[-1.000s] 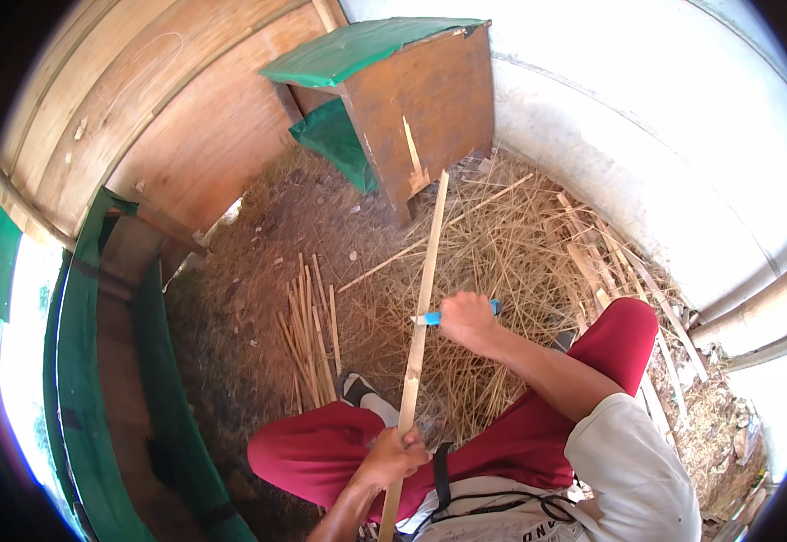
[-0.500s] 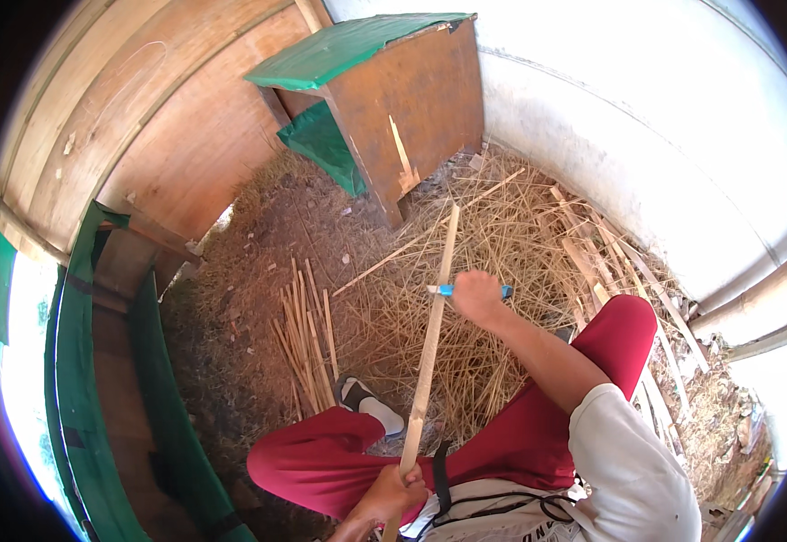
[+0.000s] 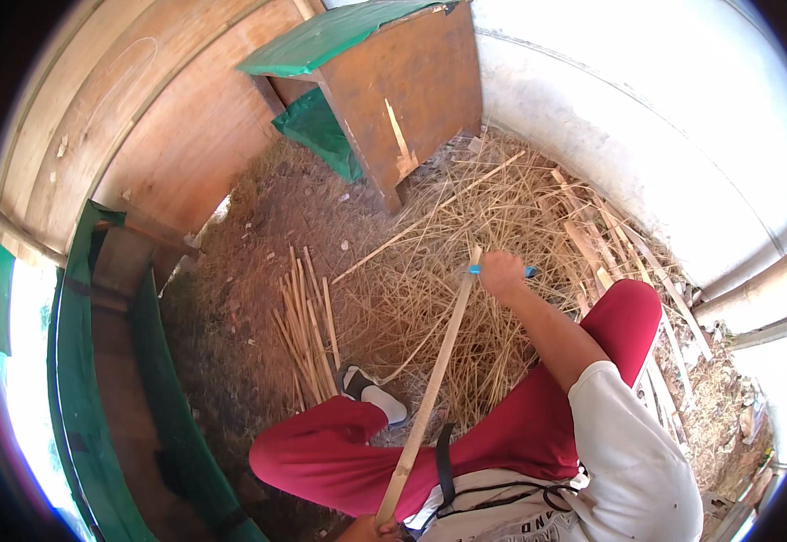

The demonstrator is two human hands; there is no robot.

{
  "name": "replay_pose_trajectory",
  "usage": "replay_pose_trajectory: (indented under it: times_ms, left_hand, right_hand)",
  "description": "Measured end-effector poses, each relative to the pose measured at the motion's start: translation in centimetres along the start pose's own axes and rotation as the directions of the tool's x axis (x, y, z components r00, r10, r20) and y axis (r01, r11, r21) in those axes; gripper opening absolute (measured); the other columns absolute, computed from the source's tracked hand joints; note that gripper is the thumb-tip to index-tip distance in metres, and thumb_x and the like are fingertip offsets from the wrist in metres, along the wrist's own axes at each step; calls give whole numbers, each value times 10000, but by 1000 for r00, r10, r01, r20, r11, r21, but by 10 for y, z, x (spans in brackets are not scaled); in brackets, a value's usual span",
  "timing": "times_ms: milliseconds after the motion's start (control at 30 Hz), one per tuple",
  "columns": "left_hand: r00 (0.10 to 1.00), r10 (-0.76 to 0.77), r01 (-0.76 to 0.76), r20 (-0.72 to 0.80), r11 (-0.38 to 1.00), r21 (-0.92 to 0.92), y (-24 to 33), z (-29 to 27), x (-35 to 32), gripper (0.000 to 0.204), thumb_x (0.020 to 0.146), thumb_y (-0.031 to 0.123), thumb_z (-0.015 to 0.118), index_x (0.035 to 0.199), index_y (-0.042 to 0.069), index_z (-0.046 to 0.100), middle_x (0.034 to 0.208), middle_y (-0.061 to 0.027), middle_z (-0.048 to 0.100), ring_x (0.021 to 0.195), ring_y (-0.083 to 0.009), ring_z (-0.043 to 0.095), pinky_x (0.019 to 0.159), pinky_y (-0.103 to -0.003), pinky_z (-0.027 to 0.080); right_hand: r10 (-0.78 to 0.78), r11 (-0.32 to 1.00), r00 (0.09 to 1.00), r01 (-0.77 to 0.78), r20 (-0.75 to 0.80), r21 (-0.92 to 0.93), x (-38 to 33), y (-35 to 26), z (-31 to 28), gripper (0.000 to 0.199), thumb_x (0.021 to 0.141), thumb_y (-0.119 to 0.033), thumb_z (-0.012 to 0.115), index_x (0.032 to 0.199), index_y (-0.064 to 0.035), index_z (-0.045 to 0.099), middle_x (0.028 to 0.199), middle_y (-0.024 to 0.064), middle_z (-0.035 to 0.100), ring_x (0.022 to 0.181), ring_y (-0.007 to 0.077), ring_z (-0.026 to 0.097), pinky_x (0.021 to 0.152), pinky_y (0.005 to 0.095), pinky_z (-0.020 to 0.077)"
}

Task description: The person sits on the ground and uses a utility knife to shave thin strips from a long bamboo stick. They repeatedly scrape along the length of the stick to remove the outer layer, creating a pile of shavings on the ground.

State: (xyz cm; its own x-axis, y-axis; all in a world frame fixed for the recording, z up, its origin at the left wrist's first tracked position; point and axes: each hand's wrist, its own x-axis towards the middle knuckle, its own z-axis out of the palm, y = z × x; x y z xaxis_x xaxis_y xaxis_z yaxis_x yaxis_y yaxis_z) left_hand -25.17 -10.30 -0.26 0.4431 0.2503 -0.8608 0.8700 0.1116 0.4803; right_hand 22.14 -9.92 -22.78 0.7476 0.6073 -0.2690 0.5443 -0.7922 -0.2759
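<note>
A long pale wooden strip (image 3: 434, 390) slants from my lap up toward the pile of shavings. Its lower end is wrapped by my left hand (image 3: 371, 529), which is partly cut off at the bottom edge. My right hand (image 3: 502, 274) is closed around the blue handle of a utility knife (image 3: 530, 271). The knife lies across the strip close to its far end, and the blade itself is hard to make out. Under both hands spreads a heap of thin wood shavings (image 3: 484, 352).
Several finished-looking thin sticks (image 3: 307, 330) lie bundled on the dirt at left, beside my sandalled foot (image 3: 357, 384). Rougher wood strips (image 3: 592, 239) rest along the pale wall at right. A wooden cabinet (image 3: 402, 90) with green covering stands ahead; a green-edged bench (image 3: 131, 361) is at left.
My right hand and the knife have moved up and slightly right, to near the strip's far end. My left hand has drawn lower and left, and the strip now tilts more.
</note>
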Motion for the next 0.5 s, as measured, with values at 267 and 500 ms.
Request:
replay_pose_trajectory:
  times_ms: [267,500]
  left_hand:
    - [992,-29,32,-122,999,22,-8,-3,-11,344,814,64,684,719,112,357,595,47,419,558,-43,409,483,-262,333]
    - [982,-22,32,-187,998,48,-5,-7,-8,341,815,69,686,718,110,361,594,45,420,558,-45,410,485,-264,335]
  right_hand:
    - [42,999,998,-40,-52,34,-5,11,13,183,864,-119,592,933,-14,725,973,192,706,924,344,697,788,430,559]
    - [47,999,998,-46,30,-13,-2,13,17,187,861,-117,601,950,-8,725,956,193,709,941,348,698,796,431,564]
